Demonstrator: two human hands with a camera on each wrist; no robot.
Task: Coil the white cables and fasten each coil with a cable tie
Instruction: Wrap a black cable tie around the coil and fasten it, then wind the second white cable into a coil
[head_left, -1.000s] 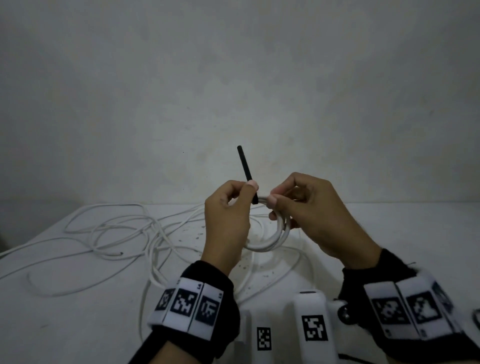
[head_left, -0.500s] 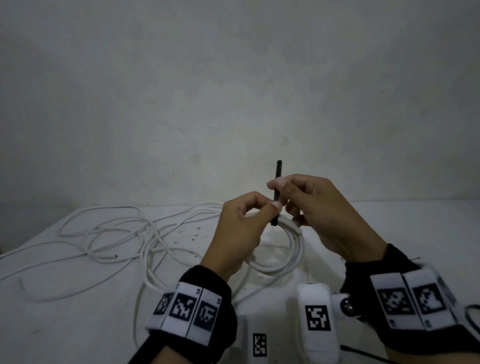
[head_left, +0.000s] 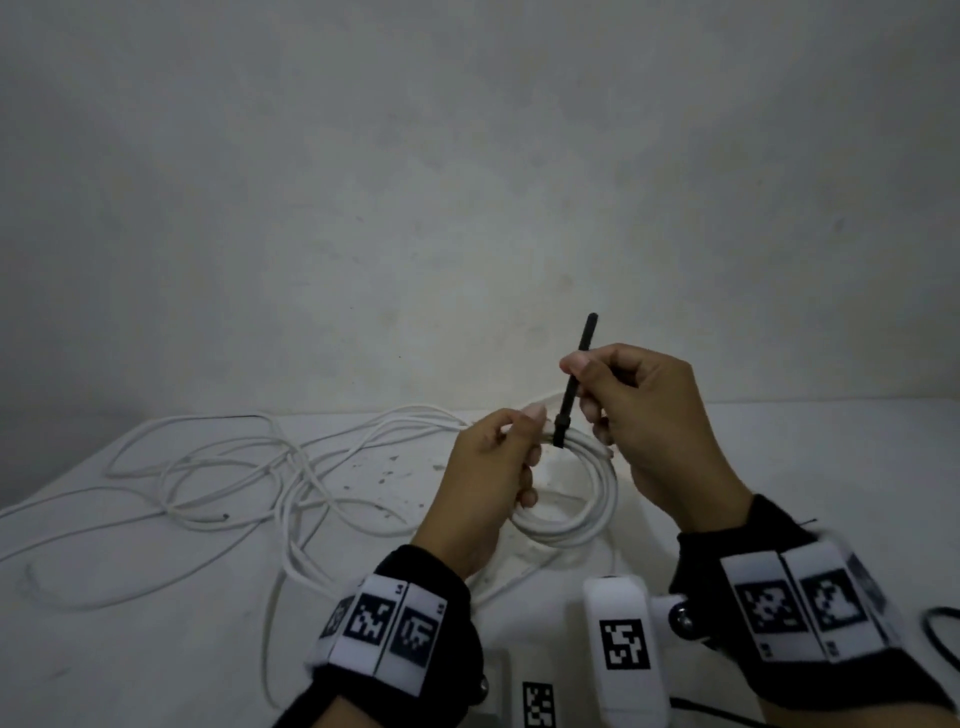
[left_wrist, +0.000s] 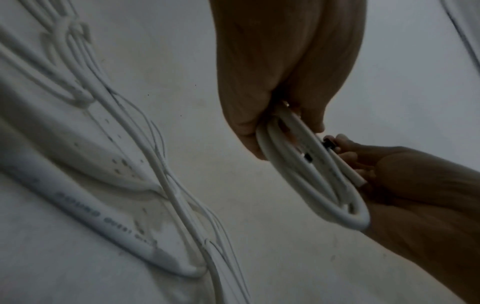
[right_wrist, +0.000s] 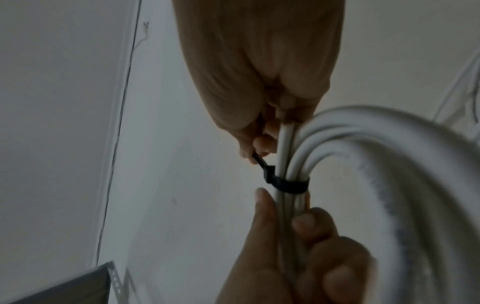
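Both hands are raised above the table (head_left: 779, 467). The left hand (head_left: 483, 483) has thumb and fingers curled round the white coil (head_left: 587, 514), gripping the bundled strands. The black cable tie (right_wrist: 288, 185) loops around those strands. The right hand (head_left: 654, 415) pinches the tie's upright tail between thumb and forefinger. Loose white cables (head_left: 234, 467) lie on the table's left part.

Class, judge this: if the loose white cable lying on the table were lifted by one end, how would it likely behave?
The loose cable would probably droop and trail, since it sprawls in slack curves. Crossing loops may snag. It looks thin, so likely light.
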